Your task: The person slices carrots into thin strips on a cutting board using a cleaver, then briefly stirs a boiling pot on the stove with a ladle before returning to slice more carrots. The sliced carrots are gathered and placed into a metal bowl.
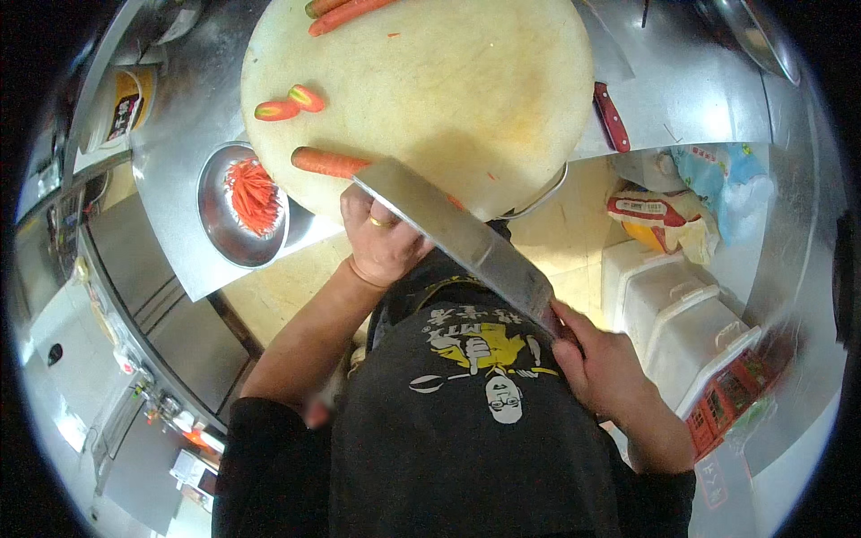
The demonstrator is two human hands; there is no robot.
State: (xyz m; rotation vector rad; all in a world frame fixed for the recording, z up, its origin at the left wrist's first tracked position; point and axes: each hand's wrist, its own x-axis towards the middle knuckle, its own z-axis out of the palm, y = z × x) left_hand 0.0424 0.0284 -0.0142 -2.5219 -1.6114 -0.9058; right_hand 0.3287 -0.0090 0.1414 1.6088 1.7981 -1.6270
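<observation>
My right hand [599, 366] grips a broad metal cleaver [464, 239] near its handle. The blade slants up and left across my front, its far end over the near edge of a round, pale cutting board [430, 87]. Beneath that end lies an orange carrot [326, 161], its right end hidden by the blade. My left hand [387, 239], with a ring on one finger, is at the board's edge, fingers curled beside the blade. Its fingertips are partly covered, so any hold on the carrot cannot be made out. Two cut carrot ends [290, 107] lie farther back on the board.
More carrots [350, 15] lie at the board's far edge. Left of it, a metal bowl [214, 225] holds shredded carrot [254, 198]. A red-handled knife [611, 118] rests on the steel counter [679, 101] to the right. Bags [666, 218] and white plastic bins [672, 302] stand below.
</observation>
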